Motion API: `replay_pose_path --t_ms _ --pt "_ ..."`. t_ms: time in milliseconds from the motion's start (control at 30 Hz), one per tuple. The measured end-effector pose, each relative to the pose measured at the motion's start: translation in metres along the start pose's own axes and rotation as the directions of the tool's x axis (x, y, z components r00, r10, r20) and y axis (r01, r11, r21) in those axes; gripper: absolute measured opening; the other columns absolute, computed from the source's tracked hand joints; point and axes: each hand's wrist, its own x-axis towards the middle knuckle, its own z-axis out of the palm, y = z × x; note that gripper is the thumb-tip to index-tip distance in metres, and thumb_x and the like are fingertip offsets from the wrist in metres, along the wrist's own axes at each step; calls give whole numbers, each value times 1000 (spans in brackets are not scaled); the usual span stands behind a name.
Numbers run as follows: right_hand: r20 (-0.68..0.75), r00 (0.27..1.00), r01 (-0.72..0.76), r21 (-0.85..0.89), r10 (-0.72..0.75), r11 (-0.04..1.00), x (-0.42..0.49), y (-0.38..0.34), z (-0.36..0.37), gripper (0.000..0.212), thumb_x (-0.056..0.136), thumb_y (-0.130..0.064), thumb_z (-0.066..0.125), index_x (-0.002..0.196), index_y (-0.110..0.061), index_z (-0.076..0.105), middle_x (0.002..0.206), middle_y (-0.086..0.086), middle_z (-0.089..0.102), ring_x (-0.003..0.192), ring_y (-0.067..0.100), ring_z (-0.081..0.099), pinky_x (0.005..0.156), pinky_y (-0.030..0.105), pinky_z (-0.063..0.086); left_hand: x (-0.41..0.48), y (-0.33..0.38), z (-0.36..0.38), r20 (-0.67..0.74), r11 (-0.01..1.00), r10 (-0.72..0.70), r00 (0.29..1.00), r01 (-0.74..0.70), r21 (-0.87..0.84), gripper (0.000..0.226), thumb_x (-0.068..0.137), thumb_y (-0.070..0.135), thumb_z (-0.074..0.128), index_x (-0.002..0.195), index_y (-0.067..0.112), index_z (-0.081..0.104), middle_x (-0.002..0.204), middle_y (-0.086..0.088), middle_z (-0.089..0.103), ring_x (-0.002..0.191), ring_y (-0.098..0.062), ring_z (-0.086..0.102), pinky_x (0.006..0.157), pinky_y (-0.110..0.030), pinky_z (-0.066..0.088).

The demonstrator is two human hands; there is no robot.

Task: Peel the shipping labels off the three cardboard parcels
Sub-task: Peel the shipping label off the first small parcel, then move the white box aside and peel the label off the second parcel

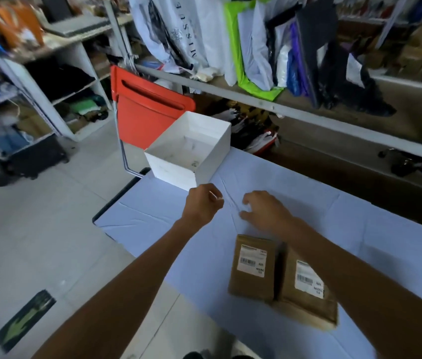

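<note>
From the head view, your left hand point(203, 203) reaches out over the far left part of the surface point(153, 218), just near of the open white box point(189, 154). Its grip is closed in a pinch on a small white scrap point(216, 197); whether that is a piece of label is too small to tell. Your right hand point(264, 211) is just to the right of it, low over the surface, its grip loose, fingers spread and bent, holding nothing. Both hands are apart from the parcels, which lie nearer to you. The left parcel point(254, 268) lies flat with its label point(252, 260) fully stuck down. The right parcel point(305, 291) touches it side by side, and its label point(309, 279) is on as well, partly hidden by your right forearm. A paler cardboard edge point(305, 321) shows under the right parcel and may be the third one, though you cannot tell from here. As a judgement, the task is at its early part: at least two labels are left to peel, and neither shows a lifted corner.
</note>
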Motion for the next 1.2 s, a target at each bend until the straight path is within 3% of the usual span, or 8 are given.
replay_pose_path --t_ms 167,333,500,600,700,867,1200 --pt "36 999 -13 -8 13 1000 45 -15 7 39 87 -33 59 118 -9 58 116 8 60 106 24 56 88 35 47 38 -24 -14 -12 996 -91 996 91 9 10 80 23 69 84 14 66 74 -1 64 68 -15 61 52 -13 38" --pt "17 998 -57 1 57 998 99 -30 10 32 86 -29 59 112 -9 60 113 7 60 104 23 56 84 32 44 97 -48 -36 -19 991 -95 995 97 90 14 82 30 67 86 17 62 83 -6 70 78 -24 64 69 -27 50" --pt "31 998 -55 -15 55 998 151 -46 8 32 90 -29 55 115 -9 57 120 7 57 113 23 51 93 32 41 167 -56 -58 -94 987 -24 995 39 154 33 88 43 60 85 11 62 84 -11 68 77 -28 63 70 -36 53" --pt "34 998 -59 -11 60 998 171 -52 9 29 92 -27 53 114 -9 56 119 7 56 113 22 51 91 29 40 201 -59 -61 -71 967 20 997 -1 254 37 96 34 49 106 2 65 104 -20 65 95 -36 62 82 -40 47" --pt "36 996 -84 14 84 996 183 -54 6 30 93 -25 52 116 -7 55 122 8 54 114 23 51 93 29 40 217 -63 -62 -9 965 17 1000 -14 262 43 97 37 47 126 8 56 124 -17 58 110 -34 58 94 -41 44" --pt "61 994 -92 6 92 996 182 -52 2 35 94 -28 52 124 -10 52 131 8 51 122 23 46 100 31 37 216 -71 -59 49 952 8 999 -23 305 48 88 52 54 119 16 61 119 -6 64 106 -26 61 88 -36 47" --pt "16 988 -151 19 151 988 147 -38 2 40 94 -36 52 126 -11 52 132 7 54 120 23 51 101 31 38 175 -52 -40 101 951 56 993 -84 296 47 85 53 58 113 15 64 113 -3 68 100 -22 63 88 -35 51"
